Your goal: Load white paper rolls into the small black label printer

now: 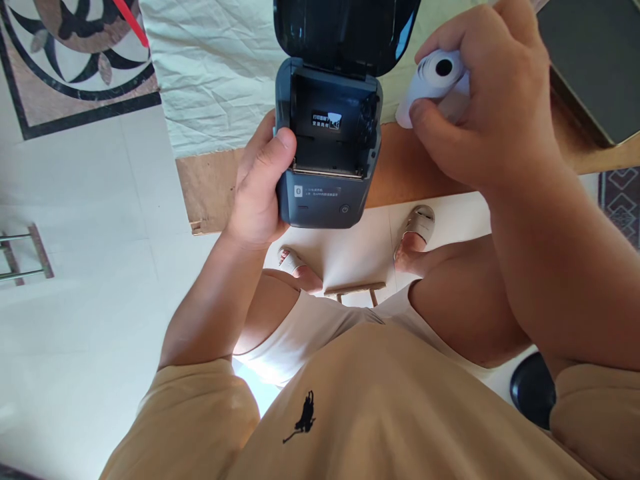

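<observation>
My left hand [263, 180] grips the left side of a dark blue portable label printer [323, 193], its thumb lying on the front edge. The printer's glossy black lid [345, 33] stands open at the top, and the paper bay [325, 143] shows no roll inside, only a small printed sticker on its back wall. To the right of the printer, apart from it, my right hand [493, 100] pinches a roll of white label paper [425, 83] between thumb and fingers. The dark hole of its core faces up, and a loose end of paper hangs beside it. The palm hides part of the roll.
Under the printer lies a wooden table [215, 187] partly covered by a pale green cloth [200, 80]. A dark flat tray-like object [595, 67] sits at the table's right. A red strip [131, 23] shows at upper left. Below are my legs and a tiled floor [90, 267].
</observation>
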The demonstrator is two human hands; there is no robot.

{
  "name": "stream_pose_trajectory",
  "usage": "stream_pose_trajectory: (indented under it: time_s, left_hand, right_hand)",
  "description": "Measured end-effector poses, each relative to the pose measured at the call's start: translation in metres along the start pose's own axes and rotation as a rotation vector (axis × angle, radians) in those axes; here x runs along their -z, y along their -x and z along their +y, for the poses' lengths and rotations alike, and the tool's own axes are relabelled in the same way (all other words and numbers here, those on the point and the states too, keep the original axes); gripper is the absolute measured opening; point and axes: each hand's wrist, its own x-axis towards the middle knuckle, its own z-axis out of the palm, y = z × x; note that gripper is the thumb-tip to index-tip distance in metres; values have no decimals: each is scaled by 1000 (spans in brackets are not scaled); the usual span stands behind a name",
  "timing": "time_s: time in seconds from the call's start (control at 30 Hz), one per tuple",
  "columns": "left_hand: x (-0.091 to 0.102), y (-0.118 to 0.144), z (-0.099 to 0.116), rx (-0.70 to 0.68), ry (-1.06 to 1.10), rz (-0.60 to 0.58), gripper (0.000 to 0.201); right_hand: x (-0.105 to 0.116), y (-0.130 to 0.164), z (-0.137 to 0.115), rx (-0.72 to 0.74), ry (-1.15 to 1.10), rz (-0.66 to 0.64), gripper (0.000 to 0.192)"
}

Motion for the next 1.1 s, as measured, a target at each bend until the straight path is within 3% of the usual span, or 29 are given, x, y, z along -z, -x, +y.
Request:
stream_pose_trajectory:
  time_s: [0.27,0.67,1.1]
  left_hand:
    - [0,0,-2,-24,16,-1,27]
    - [-2,0,1,3,62,17,21]
    - [-4,-1,3,28,34,50,21]
  right_hand:
    - [-4,-3,4,-13,54,14,43]
    - [-3,1,0,188,-61,51,34]
    - [-5,2,-2,125,-104,-1,42]
